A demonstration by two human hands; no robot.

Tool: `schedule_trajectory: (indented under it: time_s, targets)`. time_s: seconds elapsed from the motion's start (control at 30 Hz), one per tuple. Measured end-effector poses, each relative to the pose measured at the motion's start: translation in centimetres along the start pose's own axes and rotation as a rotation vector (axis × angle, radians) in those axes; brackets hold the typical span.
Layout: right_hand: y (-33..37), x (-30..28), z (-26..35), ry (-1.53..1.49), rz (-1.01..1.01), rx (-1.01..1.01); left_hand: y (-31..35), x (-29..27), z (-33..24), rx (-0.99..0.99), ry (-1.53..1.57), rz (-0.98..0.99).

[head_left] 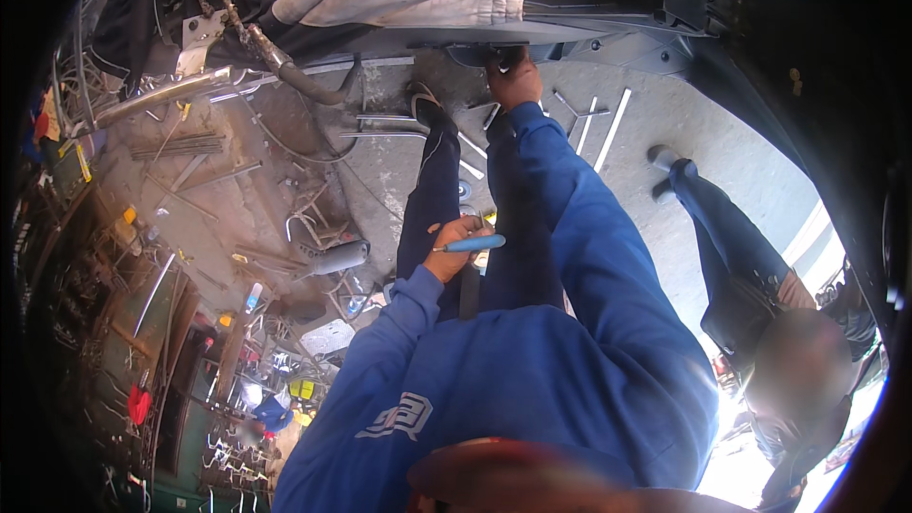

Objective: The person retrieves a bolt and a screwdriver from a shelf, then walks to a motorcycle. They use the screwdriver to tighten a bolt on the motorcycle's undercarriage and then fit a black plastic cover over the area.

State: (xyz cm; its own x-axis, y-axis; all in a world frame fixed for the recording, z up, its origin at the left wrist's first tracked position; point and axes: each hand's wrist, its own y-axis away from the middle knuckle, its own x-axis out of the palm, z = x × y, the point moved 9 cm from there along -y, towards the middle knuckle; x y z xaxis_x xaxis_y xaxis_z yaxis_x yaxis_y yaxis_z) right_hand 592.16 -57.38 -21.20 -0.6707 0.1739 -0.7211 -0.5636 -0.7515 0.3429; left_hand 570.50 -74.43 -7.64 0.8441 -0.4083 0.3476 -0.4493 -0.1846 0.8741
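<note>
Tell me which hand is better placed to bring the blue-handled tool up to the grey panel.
Left, probably: the left hand already grips the blue-handled tool, while the right hand is pressed against the grey panel.

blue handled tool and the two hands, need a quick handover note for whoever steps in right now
Left hand: closed around a blue-handled tool, held near the thigh, away from the work.
Right hand: arm stretched out, reaching up to the underside of the dark vehicle panel; what it grips is hidden.
Around: metal rods and other scrap lie on the concrete floor; another person stands to the right.
Done: tool picked up.
Left: tool not yet at the panel.
</note>
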Motion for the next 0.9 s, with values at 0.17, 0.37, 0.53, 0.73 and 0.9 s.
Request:
schedule_trajectory:
  time_s: [0.17, 0.37, 0.53, 0.73, 0.9]
  targets:
    - [-0.1, 0.3, 0.5, 0.040, 0.072, -0.019, -0.2, 0.0, 0.4, -0.008, -0.003, 0.019]
    - [-0.2, 0.5, -0.4, 0.074, 0.003, 0.043, 0.0, 0.1, 0.5, -0.010, -0.071, 0.035]
    - [-0.1, -0.4, 0.9, -0.065, -0.103, -0.098, 0.2, -0.6, 0.5, -0.025, -0.075, 0.008]
    - [0.1, -0.2, 0.3, 0.033, 0.034, 0.036, -0.1, -0.3, 0.8, 0.031, 0.055, 0.066]
    - [-0.2, -0.3, 0.5, 0.005, -0.051, -0.009, -0.8, 0.4, 1.2, 0.028, 0.043, 0.097]
